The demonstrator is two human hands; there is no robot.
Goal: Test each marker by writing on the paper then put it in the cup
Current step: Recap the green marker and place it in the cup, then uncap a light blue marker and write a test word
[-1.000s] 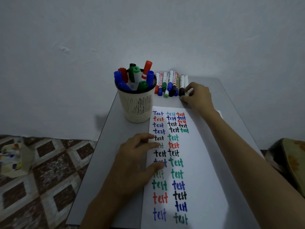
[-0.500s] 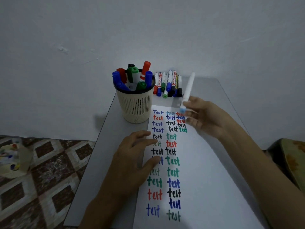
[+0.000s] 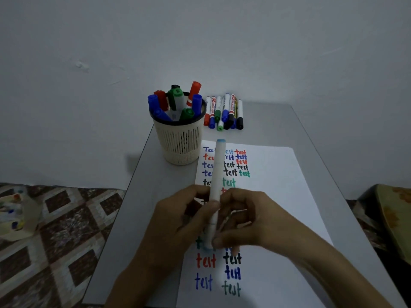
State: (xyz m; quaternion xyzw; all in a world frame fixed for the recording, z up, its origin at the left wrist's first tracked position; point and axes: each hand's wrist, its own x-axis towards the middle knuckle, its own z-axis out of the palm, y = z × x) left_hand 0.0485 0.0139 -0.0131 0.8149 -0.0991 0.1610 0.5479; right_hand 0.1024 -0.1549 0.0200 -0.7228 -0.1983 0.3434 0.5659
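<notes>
Looks like a room in somebody's home, not an office or a classroom. A small grey table (image 3: 138, 196) sits right up against a bare painted wall (image 3: 222, 41) with a few scuffs. The floor (image 3: 66, 230) beside it has a brown-and-cream diamond pattern, tile or mat, can't tell. There's a yellowish patterned cushion-looking thing (image 3: 391, 218) at the right edge and a paint-spotted scrap (image 3: 15, 214) on the floor at left. A slotted plastic pen cup (image 3: 180, 143), loose whiteboard markers (image 3: 224, 112) and a sheet of paper (image 3: 278, 185) make it a home desk corner.
</notes>
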